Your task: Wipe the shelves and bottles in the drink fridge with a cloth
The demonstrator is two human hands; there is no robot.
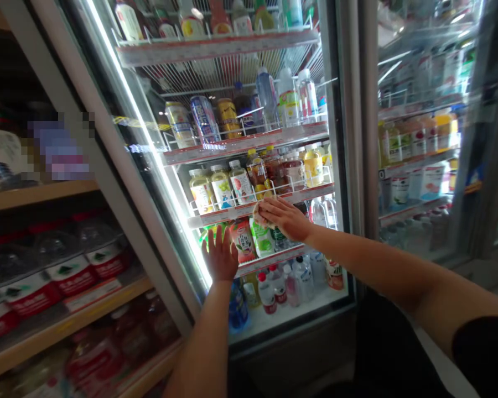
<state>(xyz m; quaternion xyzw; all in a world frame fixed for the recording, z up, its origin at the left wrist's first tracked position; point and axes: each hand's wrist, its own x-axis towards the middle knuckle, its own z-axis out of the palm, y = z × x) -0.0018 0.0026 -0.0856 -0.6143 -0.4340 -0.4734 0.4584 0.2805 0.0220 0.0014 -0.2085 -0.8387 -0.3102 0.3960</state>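
Observation:
A drinks fridge with a glass door (pixel 249 182) stands in front of me, its lit shelves full of bottles and cans. My left hand (pixel 221 255) lies flat on the glass low down, fingers spread and open. My right hand (pixel 283 216) presses a pale cloth (pixel 260 214) against the glass at mid height, fingers laid over it. Behind the glass near my hands stand bottles with red and green labels (pixel 253 239).
A wooden shelf unit (pixel 45 193) at the left holds packs of bottled water with red labels. A second glass-door fridge (pixel 423 143) with drinks stands at the right. The metal door frame (pixel 348 110) runs between the two fridges.

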